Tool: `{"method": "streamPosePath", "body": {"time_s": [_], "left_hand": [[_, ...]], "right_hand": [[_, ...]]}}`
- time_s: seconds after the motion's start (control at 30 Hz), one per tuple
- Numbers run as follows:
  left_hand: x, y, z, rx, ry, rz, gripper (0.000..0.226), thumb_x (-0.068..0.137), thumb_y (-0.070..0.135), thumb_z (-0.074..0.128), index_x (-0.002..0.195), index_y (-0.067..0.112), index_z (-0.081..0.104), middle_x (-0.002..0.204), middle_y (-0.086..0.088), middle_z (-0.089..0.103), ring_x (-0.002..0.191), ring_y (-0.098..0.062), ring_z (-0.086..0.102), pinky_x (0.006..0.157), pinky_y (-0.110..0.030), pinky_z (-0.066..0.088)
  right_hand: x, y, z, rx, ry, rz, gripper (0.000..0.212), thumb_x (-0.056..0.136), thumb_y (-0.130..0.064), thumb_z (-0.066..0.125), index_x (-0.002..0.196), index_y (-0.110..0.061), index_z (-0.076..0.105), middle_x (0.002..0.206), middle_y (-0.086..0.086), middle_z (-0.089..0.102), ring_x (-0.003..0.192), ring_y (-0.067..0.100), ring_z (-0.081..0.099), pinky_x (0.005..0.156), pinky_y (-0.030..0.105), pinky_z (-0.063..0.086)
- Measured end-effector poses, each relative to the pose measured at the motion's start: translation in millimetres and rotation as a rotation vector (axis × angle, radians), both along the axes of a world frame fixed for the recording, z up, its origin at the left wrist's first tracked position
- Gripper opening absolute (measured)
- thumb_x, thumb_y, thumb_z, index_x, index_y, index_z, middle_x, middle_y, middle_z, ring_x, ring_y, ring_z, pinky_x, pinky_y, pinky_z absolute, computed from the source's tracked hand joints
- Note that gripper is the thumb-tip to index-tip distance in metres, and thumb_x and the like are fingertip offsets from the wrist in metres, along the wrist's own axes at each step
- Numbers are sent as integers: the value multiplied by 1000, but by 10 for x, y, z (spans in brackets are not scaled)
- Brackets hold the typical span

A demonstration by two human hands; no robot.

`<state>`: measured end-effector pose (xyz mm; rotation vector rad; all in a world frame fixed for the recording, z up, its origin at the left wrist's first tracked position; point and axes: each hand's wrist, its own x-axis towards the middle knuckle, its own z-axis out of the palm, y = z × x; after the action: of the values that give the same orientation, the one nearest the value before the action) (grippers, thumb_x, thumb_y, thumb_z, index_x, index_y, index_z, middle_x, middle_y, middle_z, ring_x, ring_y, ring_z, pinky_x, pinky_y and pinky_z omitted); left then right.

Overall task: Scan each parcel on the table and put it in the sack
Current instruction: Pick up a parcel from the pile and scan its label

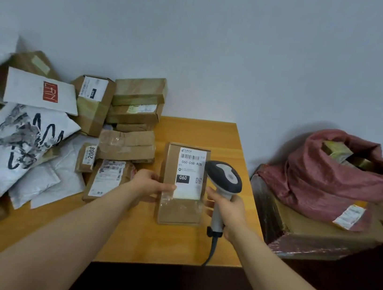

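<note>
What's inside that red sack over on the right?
At its open mouth the red sack shows the tops of at least two brown taped boxes. Whatever lies deeper is hidden by those boxes and the sack's cloth.

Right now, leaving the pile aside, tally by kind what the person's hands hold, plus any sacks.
Cardboard parcel, held by the left hand: 1
Scanner, held by the right hand: 1
Red sack: 1
Total: 3
</note>
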<state>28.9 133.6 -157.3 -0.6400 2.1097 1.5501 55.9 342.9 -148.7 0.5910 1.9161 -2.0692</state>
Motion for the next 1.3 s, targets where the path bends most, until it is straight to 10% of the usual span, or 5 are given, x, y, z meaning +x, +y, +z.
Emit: {"method": "streamPosePath", "body": {"time_s": [0.53,1.3], "left_hand": [[49,-209,334,-262,193,159,38,76,24,80,101,7,57,76,1,58,64,-14,59,50,-25,45],[-129,-239,265,-223,179,111,30,73,21,82,84,9,56,78,-5,63,69,-19,64,72,-41,59]], "right_hand": [[103,-222,599,-66,93,233,25,84,3,66,66,-6,52,49,5,46,39,16,38,45,26,40],[62,-240,613,-26,43,175,24,84,2,66,66,-7,53,48,5,46,39,16,38,44,25,42]]}}
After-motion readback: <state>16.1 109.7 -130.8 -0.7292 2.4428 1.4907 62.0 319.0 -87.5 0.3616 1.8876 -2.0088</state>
